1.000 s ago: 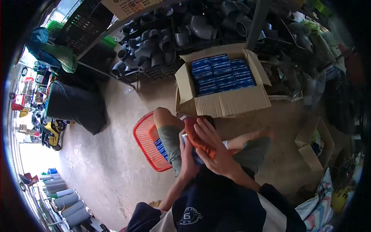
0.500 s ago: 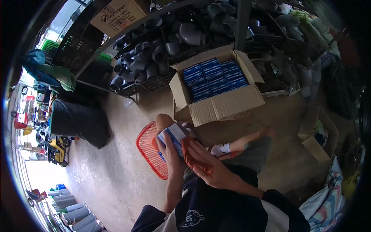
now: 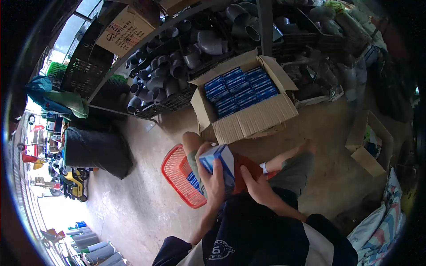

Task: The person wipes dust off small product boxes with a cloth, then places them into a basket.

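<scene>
A small blue and white box (image 3: 225,160) is gripped in my left hand (image 3: 214,181), with the thumb along its near side and the fingers round its far left side. My right hand (image 3: 259,187) pinches a red-orange cloth (image 3: 245,172) against the right side of that box. Just left of my hands, a red plastic basket (image 3: 172,170) stands on the floor and holds blue packets (image 3: 194,182), partly hidden by my leg. Beyond my hands, an open cardboard box (image 3: 253,120) is filled with rows of small blue boxes (image 3: 239,88).
Dark grey pipe fittings (image 3: 166,73) fill the rack behind the cardboard box. A black roll (image 3: 95,148) stands at the left. At the right are a small open carton (image 3: 370,162) and a striped sheet (image 3: 377,226). A printed carton (image 3: 122,33) sits up at the left.
The small box has turned more upright and moved slightly right. My right hand has shifted right and the cloth now spreads beside the box. The view has shifted slightly.
</scene>
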Action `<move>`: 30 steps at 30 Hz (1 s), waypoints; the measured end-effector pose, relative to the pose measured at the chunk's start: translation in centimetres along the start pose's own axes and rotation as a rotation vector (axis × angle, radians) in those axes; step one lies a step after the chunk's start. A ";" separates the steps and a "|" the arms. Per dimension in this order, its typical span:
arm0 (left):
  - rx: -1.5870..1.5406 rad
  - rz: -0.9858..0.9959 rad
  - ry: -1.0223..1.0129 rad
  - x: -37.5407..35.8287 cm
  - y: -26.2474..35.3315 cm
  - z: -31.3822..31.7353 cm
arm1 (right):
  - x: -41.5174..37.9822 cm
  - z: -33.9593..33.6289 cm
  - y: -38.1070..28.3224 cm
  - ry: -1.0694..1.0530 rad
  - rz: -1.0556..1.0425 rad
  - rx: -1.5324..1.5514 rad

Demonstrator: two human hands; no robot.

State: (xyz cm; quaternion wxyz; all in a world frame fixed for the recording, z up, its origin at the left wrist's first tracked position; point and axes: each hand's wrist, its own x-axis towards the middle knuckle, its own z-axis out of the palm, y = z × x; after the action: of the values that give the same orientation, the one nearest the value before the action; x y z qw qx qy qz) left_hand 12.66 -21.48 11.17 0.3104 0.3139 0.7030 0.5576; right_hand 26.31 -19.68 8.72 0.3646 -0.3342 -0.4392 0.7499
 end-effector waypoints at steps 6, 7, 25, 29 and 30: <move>-0.281 -0.091 -0.152 0.8 0.4 -0.3 | 0.9 1.3 -3.0 -0.151 -0.290 -0.173; -0.287 -0.086 -0.150 0.8 0.2 -0.5 | 0.7 1.5 -3.2 -0.205 -0.317 -0.317; -0.294 -0.009 -0.016 1.6 -3.9 -2.5 | 2.0 4.5 -1.7 -0.142 -0.664 -0.675; -0.149 0.049 -0.046 -0.6 1.0 -0.7 | 4.6 3.4 -3.8 -0.089 -0.448 -0.318; -0.119 0.066 -0.053 -1.0 2.0 -0.3 | 5.0 3.2 -3.6 -0.072 -0.328 -0.157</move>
State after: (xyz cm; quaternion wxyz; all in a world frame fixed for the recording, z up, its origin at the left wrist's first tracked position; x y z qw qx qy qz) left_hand 13.22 -22.03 13.26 0.3285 0.3324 0.6494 0.5999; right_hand 22.02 -15.57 12.30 0.4388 -0.2586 -0.5580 0.6552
